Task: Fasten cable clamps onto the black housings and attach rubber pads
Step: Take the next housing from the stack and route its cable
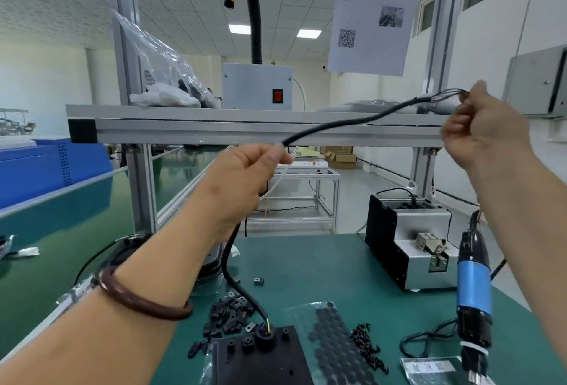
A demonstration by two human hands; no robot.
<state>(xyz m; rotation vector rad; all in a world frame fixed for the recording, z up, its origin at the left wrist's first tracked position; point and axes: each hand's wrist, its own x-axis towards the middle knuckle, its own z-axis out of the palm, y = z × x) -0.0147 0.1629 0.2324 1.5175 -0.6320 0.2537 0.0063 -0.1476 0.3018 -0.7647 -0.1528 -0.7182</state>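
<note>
Cable [346, 122] stretched in the air between both hands, above the table [313, 265]. Left hand [242, 182] pinches it mid-run between thumb and forefinger; from under that hand the cable drops in a curve to the black housing [260, 357] at the near edge of the table, where its coloured wires enter a round black fitting [264, 338] on top of the housing. Right hand [481, 130] raised higher, fingers curled closed around the loose wire ends at the cable's far end. A dark band [138, 300] sits on the left wrist.

On the table:
- cable clamps [227, 315], a loose pile of small black pieces just left of the housing's far corner, a few touching it
- one clamp [259, 281] lying apart, further back
- rubber pads [334, 344], a sheet of dark hexagon-packed dots in a clear sleeve, just right of the housing
- black screws [368, 346], a small heap beside the pad sheet
- electric screwdriver [474, 289], blue and black, hanging upright at the right, tip near a label card
- screw feeder [408, 246], black and silver box, behind the screwdriver

Housing is flat, top face showing several small bosses. Cannot tell whether any clamp is already fixed on it.
</note>
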